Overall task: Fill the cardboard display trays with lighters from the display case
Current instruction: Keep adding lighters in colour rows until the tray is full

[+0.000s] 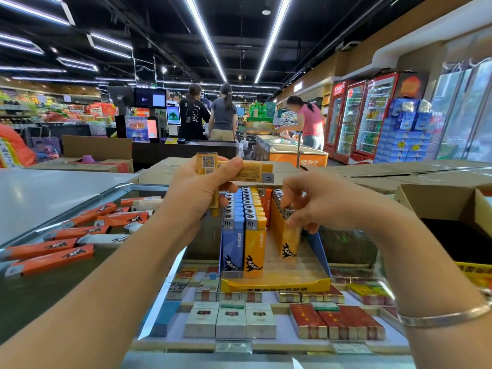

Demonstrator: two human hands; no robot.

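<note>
A cardboard display tray [275, 284] with a yellow front lip stands on the glass counter. Rows of blue [233, 246], yellow [255, 249] and orange [267, 206] lighters stand upright in it. My left hand [198, 193] grips several yellow lighters [249, 170] above the tray's back left. My right hand [312, 206] pinches the top of one yellow lighter [288, 242] standing in the tray's right row. Loose orange and white lighters [80, 233] lie on the counter to the left.
Cigarette packs [231, 319] fill the glass case under the tray. An open cardboard box [447, 203] sits at right, flat cartons behind. Three people stand at checkout counters [186, 147] farther back, with drink coolers [356, 115] at right.
</note>
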